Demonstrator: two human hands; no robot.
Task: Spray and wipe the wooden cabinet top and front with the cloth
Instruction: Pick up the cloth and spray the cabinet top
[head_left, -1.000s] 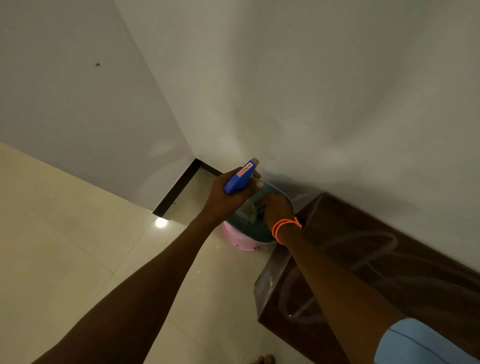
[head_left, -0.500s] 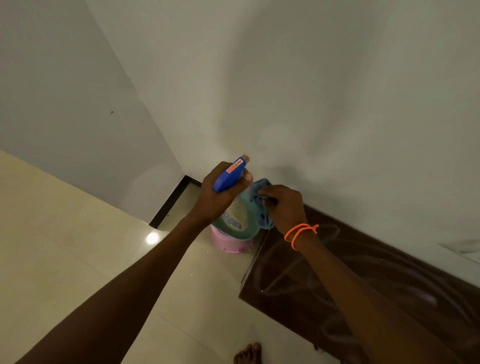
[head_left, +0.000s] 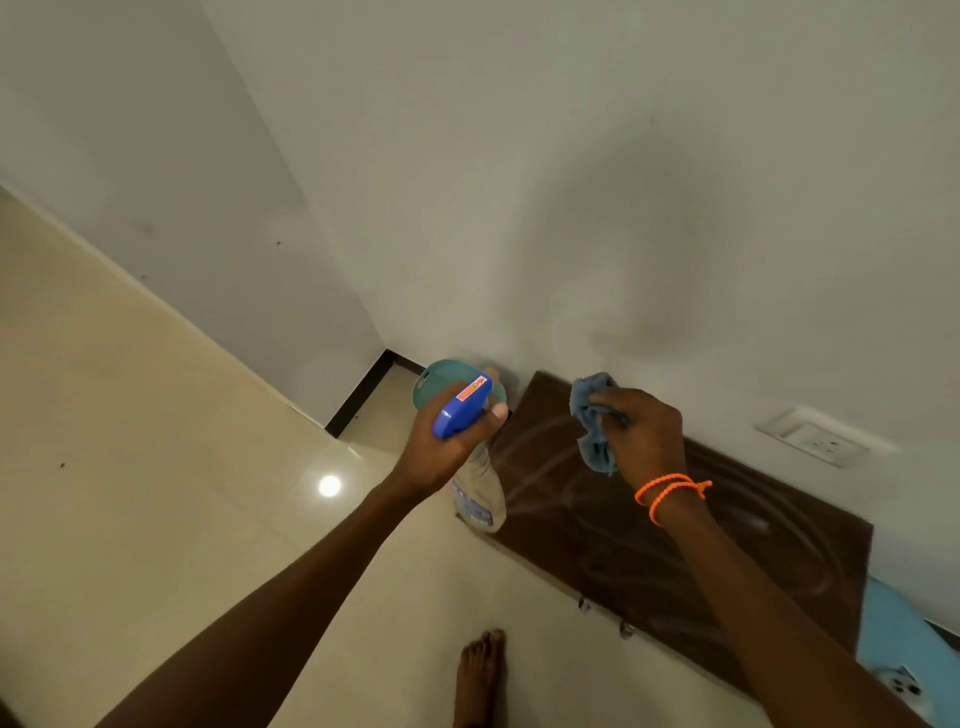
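Note:
A dark wooden cabinet (head_left: 623, 545) stands against the white wall, and its top shows pale wipe streaks. My left hand (head_left: 447, 452) grips a spray bottle (head_left: 475, 483) with a blue trigger head, held over the cabinet's left end. My right hand (head_left: 644, 436), with orange wrist bands, holds a bunched blue cloth (head_left: 595, 415) above the far left part of the cabinet top. Whether the cloth touches the wood I cannot tell.
A teal bucket (head_left: 441, 376) stands in the corner behind the spray bottle. A wall socket (head_left: 826, 439) sits above the cabinet on the right. A light blue item (head_left: 904, 639) lies at the cabinet's right end. My bare foot (head_left: 480, 675) rests on the tiled floor (head_left: 156, 493).
My right hand has lifted the cloth out of the bucket and carried it right, over the cabinet top. My left hand and bottle stayed by the cabinet's left end; the view shifted right.

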